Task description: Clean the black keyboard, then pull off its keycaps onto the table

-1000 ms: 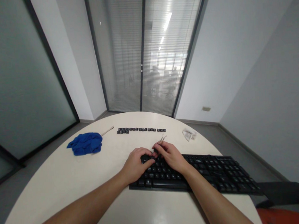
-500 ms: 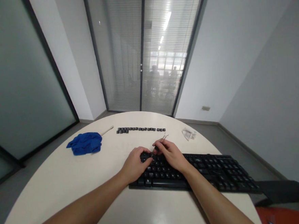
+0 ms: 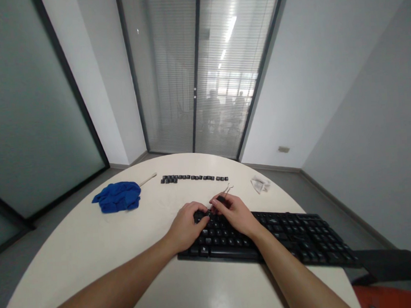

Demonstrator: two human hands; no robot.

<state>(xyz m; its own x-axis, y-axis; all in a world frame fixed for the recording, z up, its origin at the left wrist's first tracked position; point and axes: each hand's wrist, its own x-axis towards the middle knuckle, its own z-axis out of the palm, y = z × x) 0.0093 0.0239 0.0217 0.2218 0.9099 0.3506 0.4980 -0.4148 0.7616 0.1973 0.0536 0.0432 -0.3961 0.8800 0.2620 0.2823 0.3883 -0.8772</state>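
Note:
A black keyboard [image 3: 233, 253] lies at a slant across the right front of the table. My left hand [image 3: 187, 224] grips its far left part, thumb over the keys and fingers curled at the back edge. In my right hand [image 3: 236, 213] is a keycap puller [image 3: 226, 190], pinched between thumb and fingers; two thin wire ends stick out away from me and a dark handle part shows between the fingers. The right hand hovers over the upper left keys, close beside the left fingertips. What lies right under its fingers is hidden.
Loose black keycaps [image 3: 189, 177] form rows at the back of the round white table [image 3: 158, 288]. To the left lie a bunched blue cloth [image 3: 119, 197] and a pale stick [image 3: 148, 178]. A crumpled white packet [image 3: 260, 184] lies at right. A black chair part [image 3: 392, 265] stands beyond the table edge.
My right fingers have shifted slightly, and the puller's dark handle now shows higher and further right between them. The left hand has stayed in place on the keyboard.

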